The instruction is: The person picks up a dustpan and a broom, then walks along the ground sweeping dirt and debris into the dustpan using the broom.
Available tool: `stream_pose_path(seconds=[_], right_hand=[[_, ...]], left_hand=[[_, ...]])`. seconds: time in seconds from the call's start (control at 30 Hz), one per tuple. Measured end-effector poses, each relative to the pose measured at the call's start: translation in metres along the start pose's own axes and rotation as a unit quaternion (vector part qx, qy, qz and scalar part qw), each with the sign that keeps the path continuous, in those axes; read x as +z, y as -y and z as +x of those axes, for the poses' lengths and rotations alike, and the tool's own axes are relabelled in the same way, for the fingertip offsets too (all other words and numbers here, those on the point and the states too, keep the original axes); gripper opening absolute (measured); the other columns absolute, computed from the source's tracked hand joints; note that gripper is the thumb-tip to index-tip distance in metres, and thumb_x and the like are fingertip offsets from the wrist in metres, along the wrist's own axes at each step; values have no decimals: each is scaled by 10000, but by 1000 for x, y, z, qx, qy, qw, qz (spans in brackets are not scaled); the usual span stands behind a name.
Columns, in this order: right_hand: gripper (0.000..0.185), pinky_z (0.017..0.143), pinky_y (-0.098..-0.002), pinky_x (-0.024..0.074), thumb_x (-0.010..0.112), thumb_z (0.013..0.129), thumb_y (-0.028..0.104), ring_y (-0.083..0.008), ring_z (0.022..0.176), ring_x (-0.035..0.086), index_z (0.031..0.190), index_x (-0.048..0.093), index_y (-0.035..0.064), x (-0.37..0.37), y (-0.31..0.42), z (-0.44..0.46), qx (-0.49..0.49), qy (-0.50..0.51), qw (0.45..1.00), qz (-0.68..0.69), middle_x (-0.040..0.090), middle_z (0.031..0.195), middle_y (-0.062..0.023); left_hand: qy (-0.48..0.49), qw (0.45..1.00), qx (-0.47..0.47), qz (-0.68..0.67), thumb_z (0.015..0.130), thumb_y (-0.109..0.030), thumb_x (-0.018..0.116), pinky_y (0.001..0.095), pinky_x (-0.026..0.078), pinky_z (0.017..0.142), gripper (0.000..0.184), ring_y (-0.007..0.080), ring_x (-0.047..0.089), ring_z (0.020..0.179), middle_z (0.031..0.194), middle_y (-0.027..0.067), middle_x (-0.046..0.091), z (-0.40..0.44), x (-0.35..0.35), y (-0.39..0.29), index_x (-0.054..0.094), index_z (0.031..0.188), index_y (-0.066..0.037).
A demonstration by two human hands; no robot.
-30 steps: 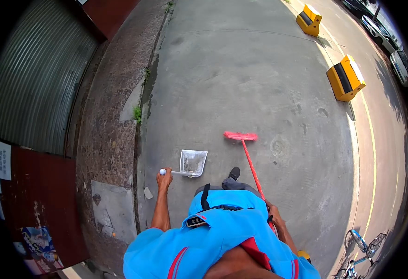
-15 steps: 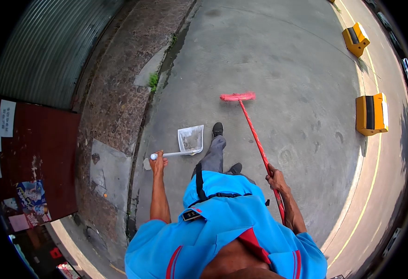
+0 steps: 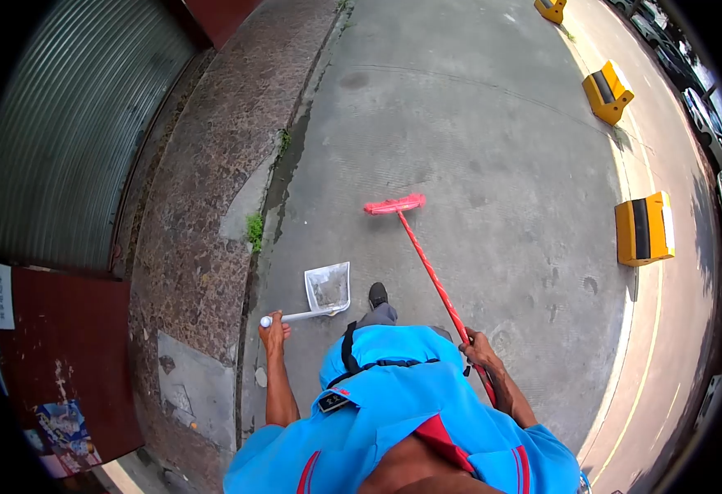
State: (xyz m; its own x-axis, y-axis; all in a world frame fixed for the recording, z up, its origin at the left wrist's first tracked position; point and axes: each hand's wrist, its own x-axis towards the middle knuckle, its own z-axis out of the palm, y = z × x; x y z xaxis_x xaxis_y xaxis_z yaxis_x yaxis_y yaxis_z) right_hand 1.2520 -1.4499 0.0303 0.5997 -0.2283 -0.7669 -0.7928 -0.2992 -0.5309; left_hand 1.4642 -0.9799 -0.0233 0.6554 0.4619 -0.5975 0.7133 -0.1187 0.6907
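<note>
My left hand (image 3: 274, 334) is closed round the pale handle of a white dustpan (image 3: 328, 286), near the handle's top end. The pan hangs to the right of that hand, with some greyish dirt or staining inside. In my right hand (image 3: 479, 349) is the red, spiral-striped handle of a broom (image 3: 435, 280). The pink-red broom head (image 3: 394, 205) is ahead of me over the grey concrete; whether its bristles touch the ground I cannot tell. One dark shoe (image 3: 378, 294) shows between the two tools.
A stone-paved kerb (image 3: 204, 165) with a green weed tuft (image 3: 255, 231) runs along the left. Beyond it are a corrugated shutter (image 3: 73, 148) and a dark red panel (image 3: 56, 354). Yellow-black barriers (image 3: 645, 230) line the right side, with parked cars (image 3: 706, 123) farther off.
I have moved forward, so weed and barriers sit lower in view. The broom head has swung left towards the dustpan side. Both hands keep their holds.
</note>
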Motion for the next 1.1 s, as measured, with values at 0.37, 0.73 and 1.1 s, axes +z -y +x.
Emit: stream_pose_path(seconds=[0.37,0.73,1.1], right_hand=[[540,589,-356,505,580,769,71,-222,634,625,1294,487,-19,-27,97,116,-10,-21,1000,20,647,833,-185],[459,429,-350,465,585,806,73,-184,496,576,1249,510,-19,-108,245,280,-40,12,999,-20,616,734,-151],[382,826,-449,461,558,745,88,-393,962,610,1107,568,-37,-180,310,365,-134,118,960,-214,630,974,-282]], left_hand=[[17,999,37,14,792,-314,662,285,520,494,312,163,610,557,679,98,624,98,101,-111,665,979,-64],[-14,1000,20,-18,788,-295,675,292,520,505,288,170,613,577,684,92,624,168,174,-185,657,986,-87],[-18,1000,7,-11,814,-272,612,293,537,517,308,178,608,582,715,113,622,189,216,-264,643,1006,-33]])
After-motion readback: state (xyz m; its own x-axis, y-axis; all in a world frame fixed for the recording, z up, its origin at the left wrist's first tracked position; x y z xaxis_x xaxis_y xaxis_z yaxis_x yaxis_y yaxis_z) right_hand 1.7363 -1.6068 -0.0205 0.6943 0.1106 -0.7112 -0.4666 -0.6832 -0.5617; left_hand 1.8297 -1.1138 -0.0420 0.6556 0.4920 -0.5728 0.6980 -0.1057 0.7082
